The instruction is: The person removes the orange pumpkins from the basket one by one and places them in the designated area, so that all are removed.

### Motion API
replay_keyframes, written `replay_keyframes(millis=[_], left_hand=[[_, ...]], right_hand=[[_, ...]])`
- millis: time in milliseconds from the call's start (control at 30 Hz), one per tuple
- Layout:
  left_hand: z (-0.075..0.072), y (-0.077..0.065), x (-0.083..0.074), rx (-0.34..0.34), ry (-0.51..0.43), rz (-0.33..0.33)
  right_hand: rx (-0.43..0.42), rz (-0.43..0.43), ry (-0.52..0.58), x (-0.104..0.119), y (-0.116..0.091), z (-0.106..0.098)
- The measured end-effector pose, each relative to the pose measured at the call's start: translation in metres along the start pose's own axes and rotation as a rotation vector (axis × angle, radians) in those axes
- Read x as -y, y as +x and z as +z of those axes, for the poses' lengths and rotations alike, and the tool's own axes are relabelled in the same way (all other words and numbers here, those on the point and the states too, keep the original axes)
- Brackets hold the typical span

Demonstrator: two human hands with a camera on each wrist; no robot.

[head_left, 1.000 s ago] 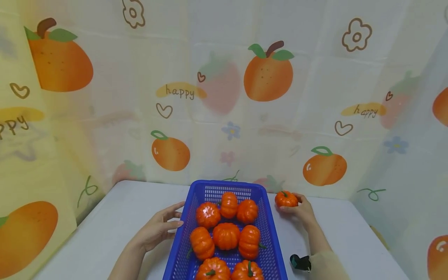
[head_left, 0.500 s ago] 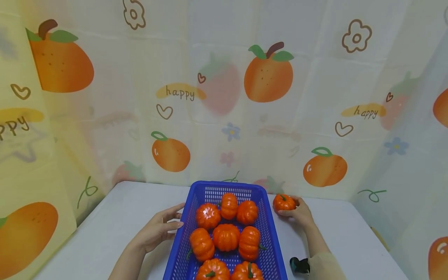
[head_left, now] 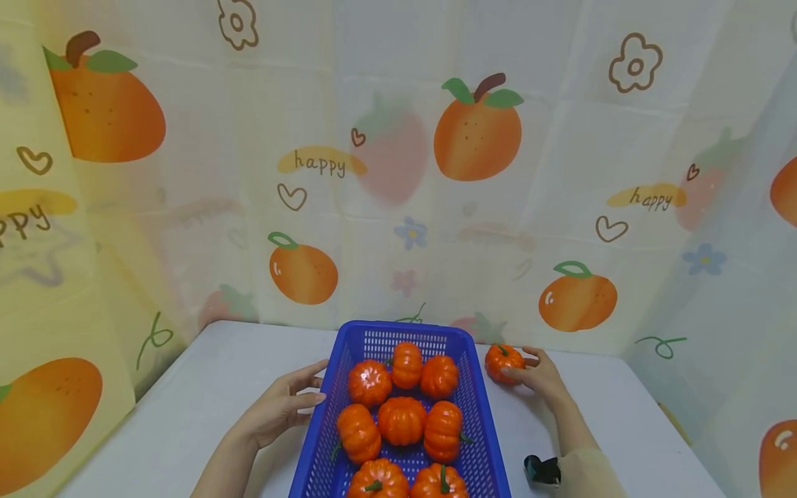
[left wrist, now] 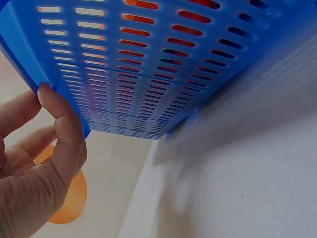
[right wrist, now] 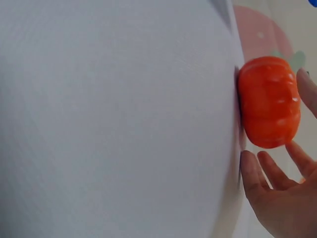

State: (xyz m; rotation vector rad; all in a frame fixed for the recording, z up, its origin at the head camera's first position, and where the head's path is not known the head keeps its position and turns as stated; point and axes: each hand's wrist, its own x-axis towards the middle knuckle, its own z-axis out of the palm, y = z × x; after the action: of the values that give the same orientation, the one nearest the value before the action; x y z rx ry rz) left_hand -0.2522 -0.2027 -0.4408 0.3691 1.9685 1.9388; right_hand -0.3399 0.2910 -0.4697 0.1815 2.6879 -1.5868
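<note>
A small orange toy pumpkin (head_left: pixel 501 363) with a green stem sits on the white table, just right of the blue plastic basket (head_left: pixel 405 326). Around its right side my right hand (head_left: pixel 543 379) is spread, thumb in front and fingers behind. The right wrist view shows the same pumpkin (right wrist: pixel 270 101) on the tabletop, with the fingers of my right hand (right wrist: pixel 285 198) spread loosely beside it. My left hand (head_left: pixel 280 409) touches the basket's left side with relaxed fingers. In the left wrist view, a fingertip of my left hand (left wrist: pixel 44 168) meets the basket's rim.
Several orange pumpkins (head_left: pixel 402 420) lie inside the basket, whose near end runs out of view. A small black object (head_left: pixel 543 470) is beside my right sleeve (head_left: pixel 591 474). A fruit-printed curtain (head_left: pixel 398 207) hangs behind the white table (head_left: pixel 268 342).
The pumpkin on the table has come slightly toward the basket and nearer to me. My right fingers have loosened from it, and the hand has shifted a little right. My left hand stays put.
</note>
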Motion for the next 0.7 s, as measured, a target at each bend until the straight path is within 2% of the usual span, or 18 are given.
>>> replay_keyframes(millis=[233,433,700], left_hand=[[0.000,0.000,0.000,0.002,-0.001,-0.002],[0.000,0.000,-0.001,-0.006,0.002,-0.006],[-0.001,0.001,0.000,0.000,-0.001,-0.011]], right_hand=[[-0.041,0.042,0.060,0.003,-0.002,-0.015],[-0.113,0.029,0.122,0.013,-0.002,-0.025],[-0.122,-0.076,0.144,0.049,-0.011,-0.023]])
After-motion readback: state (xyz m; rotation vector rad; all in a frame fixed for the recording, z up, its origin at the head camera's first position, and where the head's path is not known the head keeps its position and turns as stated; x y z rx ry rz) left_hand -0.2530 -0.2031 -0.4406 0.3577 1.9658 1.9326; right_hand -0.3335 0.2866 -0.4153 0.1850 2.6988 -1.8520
